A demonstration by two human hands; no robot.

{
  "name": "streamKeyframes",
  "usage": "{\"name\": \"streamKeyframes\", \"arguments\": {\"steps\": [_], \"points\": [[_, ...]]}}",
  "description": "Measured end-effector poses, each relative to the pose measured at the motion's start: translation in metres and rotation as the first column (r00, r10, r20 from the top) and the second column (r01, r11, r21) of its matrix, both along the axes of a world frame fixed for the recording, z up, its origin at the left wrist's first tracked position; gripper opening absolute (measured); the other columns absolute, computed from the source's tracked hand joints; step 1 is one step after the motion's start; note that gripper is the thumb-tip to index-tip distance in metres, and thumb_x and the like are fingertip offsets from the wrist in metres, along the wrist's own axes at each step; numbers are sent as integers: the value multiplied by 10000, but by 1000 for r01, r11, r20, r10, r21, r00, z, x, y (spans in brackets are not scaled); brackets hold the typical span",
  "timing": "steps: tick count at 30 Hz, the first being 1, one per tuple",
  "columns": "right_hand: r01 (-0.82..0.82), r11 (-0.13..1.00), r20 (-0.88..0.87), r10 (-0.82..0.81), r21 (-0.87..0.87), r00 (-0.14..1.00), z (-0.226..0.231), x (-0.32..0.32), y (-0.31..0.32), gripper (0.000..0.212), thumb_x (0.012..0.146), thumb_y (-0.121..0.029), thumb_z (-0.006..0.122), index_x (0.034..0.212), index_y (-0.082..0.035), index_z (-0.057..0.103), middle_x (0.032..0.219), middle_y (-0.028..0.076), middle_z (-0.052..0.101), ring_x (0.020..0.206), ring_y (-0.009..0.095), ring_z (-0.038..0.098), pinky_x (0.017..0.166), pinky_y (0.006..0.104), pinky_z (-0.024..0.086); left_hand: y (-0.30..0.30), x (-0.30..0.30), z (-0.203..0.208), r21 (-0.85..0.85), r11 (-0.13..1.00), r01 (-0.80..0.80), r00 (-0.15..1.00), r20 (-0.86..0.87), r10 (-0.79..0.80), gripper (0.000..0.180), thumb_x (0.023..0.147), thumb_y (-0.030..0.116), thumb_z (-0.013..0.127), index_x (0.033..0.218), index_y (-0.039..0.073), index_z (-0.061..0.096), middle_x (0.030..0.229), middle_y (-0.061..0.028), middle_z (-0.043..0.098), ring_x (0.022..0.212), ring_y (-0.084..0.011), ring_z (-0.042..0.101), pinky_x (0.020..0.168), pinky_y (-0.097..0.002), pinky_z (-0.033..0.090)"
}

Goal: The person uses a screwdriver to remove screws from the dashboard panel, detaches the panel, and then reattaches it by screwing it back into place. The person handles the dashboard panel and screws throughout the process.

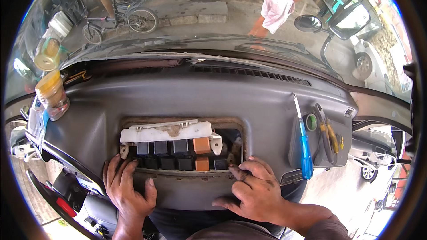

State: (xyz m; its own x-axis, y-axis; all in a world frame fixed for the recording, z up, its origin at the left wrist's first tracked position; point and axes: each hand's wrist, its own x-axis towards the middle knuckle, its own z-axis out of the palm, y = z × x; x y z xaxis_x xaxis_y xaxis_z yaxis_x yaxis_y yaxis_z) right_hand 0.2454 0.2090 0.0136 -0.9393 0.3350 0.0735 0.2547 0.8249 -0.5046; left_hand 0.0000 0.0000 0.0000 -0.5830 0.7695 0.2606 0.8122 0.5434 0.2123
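Note:
A relay and fuse box with a white bracket (167, 132) sits in a rectangular opening in the grey dashboard (178, 95). Two rows of relays fill it, mostly black (180, 146), with two orange relays (201, 145) toward the right. My left hand (130, 191) rests with fingers spread on the opening's lower left edge, its fingertips beside the bracket's left tab. At the lower right corner, the index finger of my right hand (255, 189) touches the edge next to the relays. Its thumb stands apart and its other fingers are bent. Neither hand visibly holds anything.
On the dashboard's right lie a blue-handled screwdriver (305, 146), pliers with worn yellow handles (330, 135) and a green tape roll (311, 122). A yellow-lidded jar (52, 95) stands at the far left. Beyond the windshield are bicycles (142, 20) and a person (280, 2).

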Motion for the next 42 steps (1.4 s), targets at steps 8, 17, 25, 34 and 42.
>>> {"name": "streamKeyframes", "arguments": {"steps": [8,17,25,34,42], "points": [[-23,979,231,-25,203,973,34,-31,41,252,945,-183,755,1165,-64,726,1125,71,744,1060,283,666,876,476,593,-2,-5,-2,31,999,19,1000,1,-19,531,830,363,743,1202,-15,755,1136,-190,788,1315,-467,637,1209,-645,418],[-354,922,650,174,157,740,42,-100,63,98,847,-83,739,821,-17,808,871,204,781,857,362,812,776,480,661,-5,-10,-1,63,997,34,999,26,-36,530,794,340,797,1203,5,756,1113,-170,796,1307,-437,656,1195,-634,437],[-299,933,646,103,202,757,28,-87,49,76,817,-85,757,829,-32,811,897,164,790,850,361,804,760,474,655,-4,-11,-2,105,994,38,999,31,-41,505,796,332,814,1188,18,758,1109,-153,801,1307,-420,662,1204,-640,434],[-259,931,618,49,255,785,37,-74,45,116,885,-132,764,970,-64,803,938,90,745,877,339,784,741,462,640,-6,-10,0,93,995,34,998,48,-39,512,785,328,818,1182,11,750,1115,-160,799,1308,-428,658,1204,-655,430],[-8,985,502,-81,171,861,42,-56,45,179,983,-221,796,1095,-86,829,942,74,725,856,309,752,747,450,634,-8,-9,-1,62,997,36,996,74,-41,463,774,302,745,1083,-43,732,1102,-250,780,1321,-497,633,1210,-663,416]]}}
